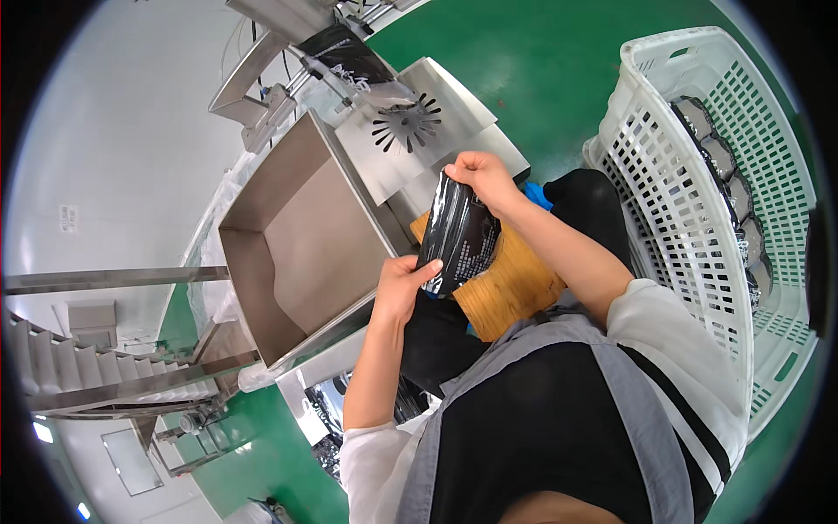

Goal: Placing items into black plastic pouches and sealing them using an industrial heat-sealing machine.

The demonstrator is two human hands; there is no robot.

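A glossy black plastic pouch [458, 229] with pale print is stretched between my two hands, over a wooden board [511, 293]. My left hand [404, 284] pinches its lower left edge, thumb on top. The pouch's upper end is gripped by my right hand [484, 181], its fingers closed. I cannot tell whether the pouch has anything in it. Just beyond my right hand is a steel plate [362, 144] with a fan of dark slots. Left of my hands stands a deep, bare steel tray [301, 236].
Another black pouch [345, 57] sits at the metal machine bracket [253, 100] at the far side. A tall white slatted crate [668, 166] at the right holds several filled packs [738, 196]. More black pouches [327, 406] lie by my left elbow. Steel rails [122, 279] run along the left.
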